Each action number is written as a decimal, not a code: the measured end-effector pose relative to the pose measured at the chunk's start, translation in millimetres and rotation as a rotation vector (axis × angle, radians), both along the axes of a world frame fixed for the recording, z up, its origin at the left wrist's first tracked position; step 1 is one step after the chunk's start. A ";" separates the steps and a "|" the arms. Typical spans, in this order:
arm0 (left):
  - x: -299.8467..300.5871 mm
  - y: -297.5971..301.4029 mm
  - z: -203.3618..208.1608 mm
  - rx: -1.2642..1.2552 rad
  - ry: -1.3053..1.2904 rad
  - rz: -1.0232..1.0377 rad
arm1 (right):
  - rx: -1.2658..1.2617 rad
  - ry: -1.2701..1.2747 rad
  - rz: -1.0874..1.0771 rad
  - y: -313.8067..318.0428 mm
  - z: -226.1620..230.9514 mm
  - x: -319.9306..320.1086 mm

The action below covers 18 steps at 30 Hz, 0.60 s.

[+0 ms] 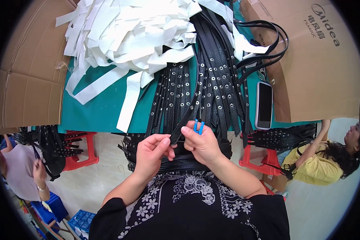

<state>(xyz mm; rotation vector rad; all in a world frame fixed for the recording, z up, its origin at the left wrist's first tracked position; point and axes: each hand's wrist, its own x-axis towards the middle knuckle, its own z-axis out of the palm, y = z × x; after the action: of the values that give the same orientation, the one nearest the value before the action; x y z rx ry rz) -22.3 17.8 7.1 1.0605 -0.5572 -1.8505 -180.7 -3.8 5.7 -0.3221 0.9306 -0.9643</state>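
Observation:
My left hand (153, 157) pinches the tip of a black strap (193, 105) studded with silver eyelets, which runs up from my fingers over the table's near edge. Close beside it, my right hand (203, 146) is closed around a small cutting tool with blue handles (199, 127), likely thread snips; its narrow blades point away from me. My right thumb and fingertips are close to the strap, but whether they touch it I cannot tell. More eyelet straps (218, 86) lie in rows on the table, and a bundle of black straps (184, 163) rests across my lap.
White fabric strips (136, 34) are heaped on the green table (92, 116). A phone (264, 106) lies at the right, below looped black straps (282, 42). Cardboard boxes (32, 72) flank both sides. Two people sit nearby, beside red stools (90, 154) piled with straps.

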 end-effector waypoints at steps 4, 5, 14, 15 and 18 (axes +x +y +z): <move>-1.1 -3.0 0.3 0.067 0.123 -0.043 | -0.054 -0.034 0.071 1.7 -4.6 -3.7; -1.5 -5.4 2.8 0.069 0.124 -0.045 | -0.054 -0.084 0.084 1.5 -3.8 -3.6; -9.1 -10.3 -1.7 0.162 0.227 -0.111 | 0.044 -0.068 0.052 3.8 -6.3 -5.9; -10.0 -9.1 -1.4 0.165 0.230 -0.107 | 0.078 -0.035 0.015 4.2 -6.3 -7.2; -11.2 -6.0 -2.2 0.084 0.059 -0.064 | 0.102 -0.025 -0.005 2.5 -6.5 -14.3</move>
<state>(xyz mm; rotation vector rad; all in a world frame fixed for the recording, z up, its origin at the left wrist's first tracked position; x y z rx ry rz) -33.5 11.8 4.9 1.0500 -0.4881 -1.9693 -195.0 -1.3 -0.8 -0.2212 0.9547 -0.9205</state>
